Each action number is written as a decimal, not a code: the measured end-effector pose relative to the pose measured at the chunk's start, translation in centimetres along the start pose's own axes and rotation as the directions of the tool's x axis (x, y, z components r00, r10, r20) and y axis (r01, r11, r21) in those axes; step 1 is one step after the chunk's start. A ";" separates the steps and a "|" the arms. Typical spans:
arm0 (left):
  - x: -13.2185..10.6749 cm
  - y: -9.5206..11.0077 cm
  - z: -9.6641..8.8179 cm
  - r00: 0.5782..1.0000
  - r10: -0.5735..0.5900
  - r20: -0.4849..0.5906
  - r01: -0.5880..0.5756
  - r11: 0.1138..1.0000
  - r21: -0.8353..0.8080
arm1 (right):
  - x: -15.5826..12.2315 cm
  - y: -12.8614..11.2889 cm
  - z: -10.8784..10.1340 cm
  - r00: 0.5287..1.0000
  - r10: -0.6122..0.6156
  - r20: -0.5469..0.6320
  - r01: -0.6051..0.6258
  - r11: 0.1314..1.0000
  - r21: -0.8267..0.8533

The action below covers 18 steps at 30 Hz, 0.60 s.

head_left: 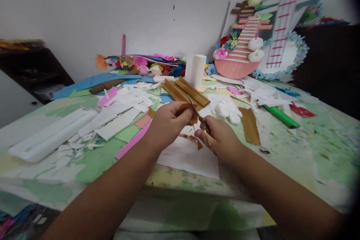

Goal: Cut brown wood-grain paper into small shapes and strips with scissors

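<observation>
My left hand (pixel 168 123) pinches a small folded piece of brown crepe paper (pixel 193 119) above the table. In my right hand (pixel 221 135) is a pair of scissors (pixel 203 123) with gold-coloured handles, its blades pointing up and left beside the held piece. Whether the blades touch the paper I cannot tell. Below both hands lies a white sheet (pixel 191 159) with brown scraps (pixel 194 138) on it. Just beyond my hands rest folded strips of brown crepe paper (pixel 187 92). Another brown piece (pixel 249 125) lies to the right, near a white paper flower (pixel 226 110).
A long white device (pixel 53 133) and white paper scraps (pixel 129 97) occupy the left side. A white roll (pixel 199 71) stands at the back. Decorated instrument-shaped cutouts (pixel 239 65) lean on the right. A green roll (pixel 281 116) lies at right.
</observation>
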<state>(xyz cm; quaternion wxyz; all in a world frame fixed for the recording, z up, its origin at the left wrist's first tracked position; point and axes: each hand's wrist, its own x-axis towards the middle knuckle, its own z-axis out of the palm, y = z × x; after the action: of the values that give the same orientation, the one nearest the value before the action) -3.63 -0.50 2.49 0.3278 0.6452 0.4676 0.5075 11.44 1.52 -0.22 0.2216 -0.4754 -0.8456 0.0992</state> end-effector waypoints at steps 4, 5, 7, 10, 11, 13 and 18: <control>0.0 0.1 0.0 1.000 -0.003 -0.020 0.002 1.000 -0.004 | -0.1 -0.2 -0.1 1.000 0.010 0.004 -0.010 1.000 0.005; 0.0 0.1 0.0 1.000 -0.008 -0.023 0.007 1.000 -0.011 | -0.1 -0.2 -0.1 1.000 0.013 0.006 -0.013 1.000 -0.001; 0.0 0.2 -0.1 1.000 -0.027 -0.016 0.027 0.999 -0.036 | -0.1 -0.3 -0.2 1.000 0.016 0.005 -0.016 1.000 -0.022; 0.0 0.2 -0.4 0.998 -0.058 0.028 0.060 0.995 -0.080 | 0.0 -0.3 -0.4 1.000 0.010 -0.003 -0.010 0.999 -0.039; 0.0 0.2 -0.4 0.997 -0.060 0.040 0.063 0.994 -0.090 | 0.0 -0.3 -0.4 1.000 0.007 -0.005 -0.007 0.999 -0.035; 0.0 0.2 -0.5 0.997 -0.056 0.047 0.061 0.993 -0.099 | 0.0 -0.3 -0.5 1.000 0.004 -0.001 -0.004 1.000 -0.030; 0.1 0.0 -0.8 0.998 -0.042 0.047 0.044 0.998 -0.043 | 0.0 -0.2 -0.4 1.000 0.010 -0.003 -0.010 0.999 -0.043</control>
<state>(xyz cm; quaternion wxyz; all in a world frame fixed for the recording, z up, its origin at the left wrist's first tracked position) -4.38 -0.49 2.71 0.3636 0.6392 0.4623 0.4956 11.51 1.41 0.21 0.2119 -0.4843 -0.8450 0.0814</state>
